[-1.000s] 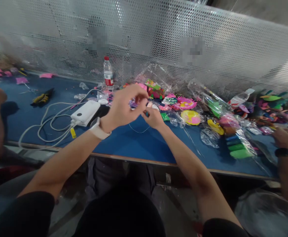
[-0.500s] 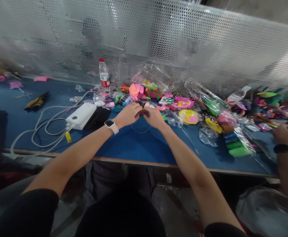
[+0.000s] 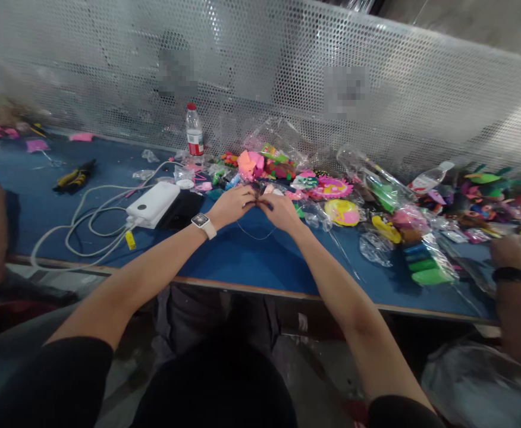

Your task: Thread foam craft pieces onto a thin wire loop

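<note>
My left hand (image 3: 234, 204), with a pale smartwatch (image 3: 203, 224) on its wrist, meets my right hand (image 3: 281, 209) at the middle of the blue table (image 3: 242, 261). Fingers of both hands are bent and pinched together around something small and dark that they mostly hide. A thin pale wire or thread (image 3: 258, 239) loops down from between them over the tabletop. Just beyond the fingertips lie a pink and orange clay-like shape (image 3: 250, 163) and other colourful pieces.
A white power bank (image 3: 156, 203) with looped cable and a dark phone-like slab (image 3: 184, 208) lie left. A bottle (image 3: 194, 132) stands by the perforated metal panel (image 3: 260, 65). Coloured pieces, plastic wrappers and green packets (image 3: 430, 270) crowd the right, near another person's hand (image 3: 514, 254).
The view has shifted slightly, so the table's left side sits a little further right. Both my hands stay together at the same spot, fingers slightly moved.
</note>
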Demonstrator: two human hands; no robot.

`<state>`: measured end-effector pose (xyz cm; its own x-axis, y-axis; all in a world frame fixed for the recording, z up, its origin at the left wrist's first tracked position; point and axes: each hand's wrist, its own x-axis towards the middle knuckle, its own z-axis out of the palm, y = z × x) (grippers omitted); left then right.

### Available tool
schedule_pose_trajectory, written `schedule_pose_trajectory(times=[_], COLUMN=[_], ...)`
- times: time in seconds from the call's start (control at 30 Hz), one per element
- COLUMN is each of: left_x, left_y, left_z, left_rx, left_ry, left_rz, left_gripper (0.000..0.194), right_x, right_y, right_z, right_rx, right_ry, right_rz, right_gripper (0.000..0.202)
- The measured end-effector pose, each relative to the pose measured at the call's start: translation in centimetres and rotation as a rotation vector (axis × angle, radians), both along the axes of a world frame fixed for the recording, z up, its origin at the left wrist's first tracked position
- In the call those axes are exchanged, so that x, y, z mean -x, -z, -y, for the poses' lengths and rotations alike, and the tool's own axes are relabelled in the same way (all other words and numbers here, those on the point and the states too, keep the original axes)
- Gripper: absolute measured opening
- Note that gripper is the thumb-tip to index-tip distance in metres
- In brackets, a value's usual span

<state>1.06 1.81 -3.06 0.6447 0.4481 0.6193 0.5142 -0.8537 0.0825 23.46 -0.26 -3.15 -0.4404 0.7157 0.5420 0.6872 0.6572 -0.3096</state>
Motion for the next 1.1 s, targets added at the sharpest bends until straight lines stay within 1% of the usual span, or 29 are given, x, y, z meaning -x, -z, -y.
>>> schedule_pose_trajectory(times=[0.1,0.2,0.37,0.43,0.5,0.57,0.63,0.77,0.83,0.9,1.0,1.07,1.1], left_x=[0.0,0.2,0.1,-0.1,-0.3,-0.3,-0.3,-0.1,0.1,0.3,0.6,0.6,0.5], left_y=[0.0,-0.2,-0.8,-0.9,-0.9,-0.9,-0.9,-0.8,-0.9,-1.0,-1.3,-1.5,-1.5], left_z=[-0.3,-0.2,0.7,1.1,1.3,1.3,1.2,1.2,1.3,1.4,1.5,1.5,1.6], left_rx=[0.112,0.311,0.742,0.862,0.919,0.960,0.993,1.061,1.089,1.125,1.170,1.149,1.120], left_ry=[-0.012,-0.018,0.139,0.184,0.224,0.259,0.268,0.274,0.291,0.311,0.334,0.331,0.316], left_rz=[0.086,0.193,0.400,0.482,0.513,0.501,0.515,0.606,0.626,0.614,0.554,0.523,0.518], left_gripper=[0.013,0.013,0.019,0.021,0.020,0.021,0.020,0.008,0.006,0.008,0.017,0.020,0.019], right_x=[-0.2,-0.4,-0.3,-0.3,-0.3,-0.3,-0.2,-0.2,-0.2,-0.1,-0.1,0.0,0.0], right_y=[-0.1,-0.2,-0.3,-0.3,-0.3,-0.3,-0.4,-0.4,-0.5,-0.5,-0.4,-0.4,-0.4], right_z=[0.0,0.1,0.3,0.3,0.3,0.4,0.4,0.4,0.4,0.4,0.3,0.2,0.2], right_rx=[-0.042,-0.071,-0.102,-0.106,-0.106,-0.107,-0.111,-0.113,-0.111,-0.099,-0.062,-0.048,-0.045], right_ry=[0.002,-0.011,-0.031,-0.022,-0.020,-0.023,-0.028,-0.034,-0.053,-0.080,-0.106,-0.111,-0.107], right_rz=[0.058,0.073,0.022,0.000,-0.007,-0.013,-0.029,-0.071,-0.095,-0.125,-0.161,-0.172,-0.175], right_gripper=[0.023,0.026,0.026,0.025,0.024,0.024,0.024,0.023,0.022,0.021,0.021,0.021,0.021])
